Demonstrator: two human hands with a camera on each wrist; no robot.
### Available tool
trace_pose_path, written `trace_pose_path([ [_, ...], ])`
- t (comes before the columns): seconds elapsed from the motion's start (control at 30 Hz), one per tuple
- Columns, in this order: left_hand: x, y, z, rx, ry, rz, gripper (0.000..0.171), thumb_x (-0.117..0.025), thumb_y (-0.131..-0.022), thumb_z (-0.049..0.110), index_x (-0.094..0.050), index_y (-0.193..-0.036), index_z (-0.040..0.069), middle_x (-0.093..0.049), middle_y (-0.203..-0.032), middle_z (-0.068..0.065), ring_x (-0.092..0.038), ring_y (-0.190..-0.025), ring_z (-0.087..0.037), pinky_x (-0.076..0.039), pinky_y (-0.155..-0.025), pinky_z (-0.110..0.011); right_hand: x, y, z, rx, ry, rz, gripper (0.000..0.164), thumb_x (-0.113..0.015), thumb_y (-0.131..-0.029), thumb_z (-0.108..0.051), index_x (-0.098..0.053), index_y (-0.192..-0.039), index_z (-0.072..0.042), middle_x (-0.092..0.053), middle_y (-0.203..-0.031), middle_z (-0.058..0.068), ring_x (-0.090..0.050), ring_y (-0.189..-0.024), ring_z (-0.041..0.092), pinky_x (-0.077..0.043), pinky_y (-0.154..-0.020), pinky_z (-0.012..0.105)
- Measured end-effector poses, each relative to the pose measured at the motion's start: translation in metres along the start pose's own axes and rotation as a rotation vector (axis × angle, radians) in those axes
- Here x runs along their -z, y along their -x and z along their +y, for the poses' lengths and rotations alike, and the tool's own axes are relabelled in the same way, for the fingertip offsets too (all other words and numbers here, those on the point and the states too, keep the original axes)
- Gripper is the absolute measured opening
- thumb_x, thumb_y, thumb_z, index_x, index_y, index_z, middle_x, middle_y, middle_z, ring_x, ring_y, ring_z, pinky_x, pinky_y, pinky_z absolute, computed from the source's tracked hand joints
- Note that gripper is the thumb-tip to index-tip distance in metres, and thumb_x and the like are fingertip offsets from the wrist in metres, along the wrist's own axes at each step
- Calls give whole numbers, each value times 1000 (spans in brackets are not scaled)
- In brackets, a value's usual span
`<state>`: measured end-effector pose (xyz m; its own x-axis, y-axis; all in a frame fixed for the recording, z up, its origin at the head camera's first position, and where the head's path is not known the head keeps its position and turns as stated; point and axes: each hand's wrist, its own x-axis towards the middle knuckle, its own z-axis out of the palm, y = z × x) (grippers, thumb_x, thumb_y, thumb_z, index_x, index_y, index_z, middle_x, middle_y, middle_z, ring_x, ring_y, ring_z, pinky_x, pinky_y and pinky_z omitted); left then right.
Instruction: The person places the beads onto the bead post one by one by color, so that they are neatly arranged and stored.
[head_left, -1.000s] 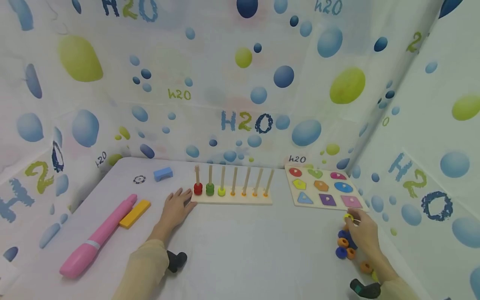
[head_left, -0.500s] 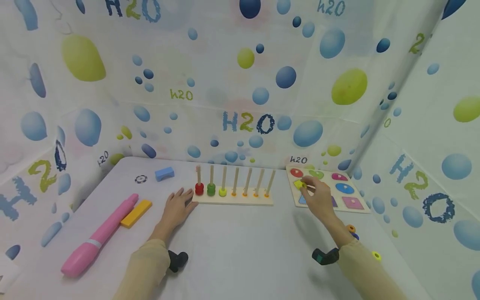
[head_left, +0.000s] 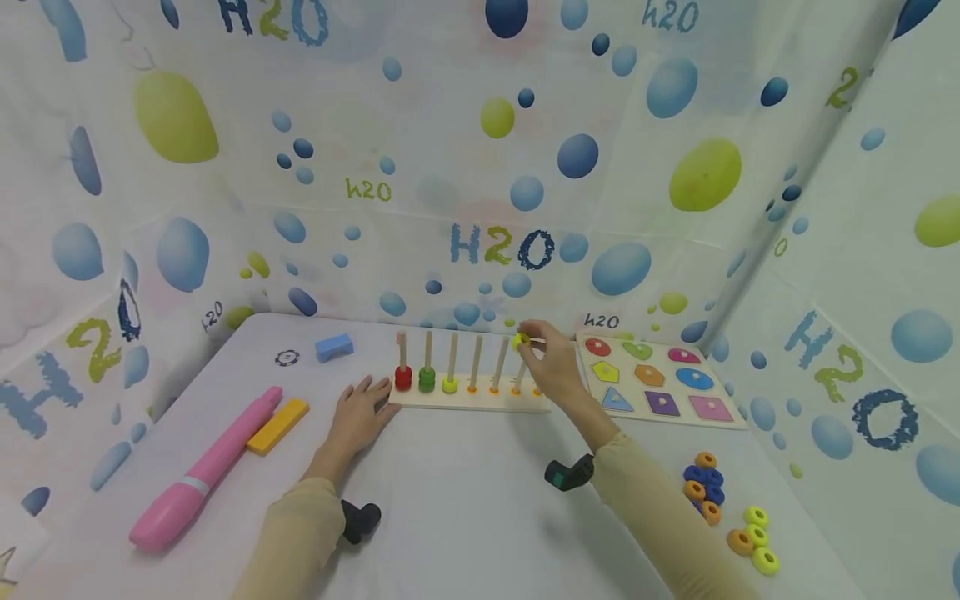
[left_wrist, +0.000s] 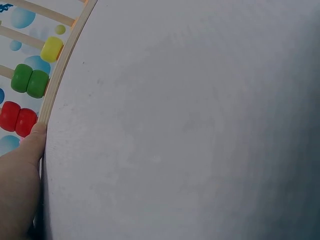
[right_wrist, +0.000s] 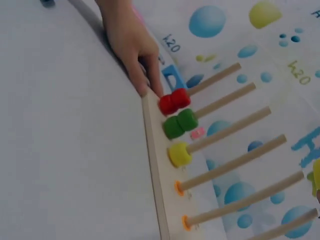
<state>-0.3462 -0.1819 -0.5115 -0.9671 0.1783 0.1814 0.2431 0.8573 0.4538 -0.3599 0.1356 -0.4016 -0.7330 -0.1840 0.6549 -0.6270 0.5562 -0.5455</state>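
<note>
A wooden peg board (head_left: 468,402) with several upright pegs stands at the back middle. Its left peg carries two red beads (right_wrist: 175,101), the second two green beads (right_wrist: 180,123), the third one yellow bead (right_wrist: 180,154); bare pegs follow to the right. My left hand (head_left: 360,418) rests on the table, straight fingers at the board's left end, thumb touching its front corner. With thumb and fingers my right hand (head_left: 555,365) pinches another yellow bead (head_left: 519,341) at peg-top height, over the right part of the board. Only an edge of that bead shows in the right wrist view.
Loose blue and orange beads (head_left: 705,460) lie at the right, with yellow beads (head_left: 757,536) nearer. A shape puzzle (head_left: 652,400) lies behind them. On the left are a pink wand-like object (head_left: 206,467), a yellow block (head_left: 278,427), a blue block (head_left: 334,347) and a chip (head_left: 287,357).
My right hand has picked up a yellow bead from the loose beads and carried it left, across the puzzle, to the board's right pegs. My left hand stays at the board's left end.
</note>
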Motion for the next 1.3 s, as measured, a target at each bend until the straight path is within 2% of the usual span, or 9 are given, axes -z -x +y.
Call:
trace_pose_path([
  [0.3, -1, -2, 3, -2, 23, -13, 56, -60, -92, 33, -48, -136, 0, -44, -142, -15, -24, -137, -40, -11, -110, -59, -46, -23, -16, 83, -76, -45, 25, -63, -85, 7, -58, -109, 9, -64, -104, 17, -64, -97, 23, -52, -83, 20],
  [0.53, -3, 0, 4, -3, 32, -7, 56, -61, -92, 32, -47, -137, 1, -44, -142, -15, -24, -137, -40, -11, -111, -59, -65, -30, -24, 106, -71, -84, 24, -63, -86, 5, -58, -109, 9, -63, -104, 17, -64, -97, 25, -51, -83, 19],
  [0.83, -1, -2, 7, 1, 35, -8, 56, -61, -92, 33, -47, -137, 1, -44, -142, -14, -24, -137, -39, -10, -111, -58, -72, -37, -26, 79, 13, -125, 23, -62, -88, 2, -59, -111, 5, -64, -106, 14, -63, -98, 21, -49, -85, 16],
  [1.13, 0, -2, 4, 12, 22, -25, 57, -60, -93, 34, -46, -138, 2, -43, -143, -14, -23, -138, -39, -9, -111, -58, -75, -37, -26, 66, 13, -121, 27, -62, -88, 1, -58, -114, 4, -64, -110, 15, -62, -104, 24, -50, -90, 30],
  [1.3, -1, -1, 0, 11, 14, -15, 57, -60, -93, 35, -47, -138, 3, -44, -143, -14, -23, -138, -39, -10, -111, -58, -74, -36, -27, 44, 23, -122, 26, -63, -88, -2, -59, -114, 3, -65, -110, 13, -63, -102, 22, -50, -88, 24],
])
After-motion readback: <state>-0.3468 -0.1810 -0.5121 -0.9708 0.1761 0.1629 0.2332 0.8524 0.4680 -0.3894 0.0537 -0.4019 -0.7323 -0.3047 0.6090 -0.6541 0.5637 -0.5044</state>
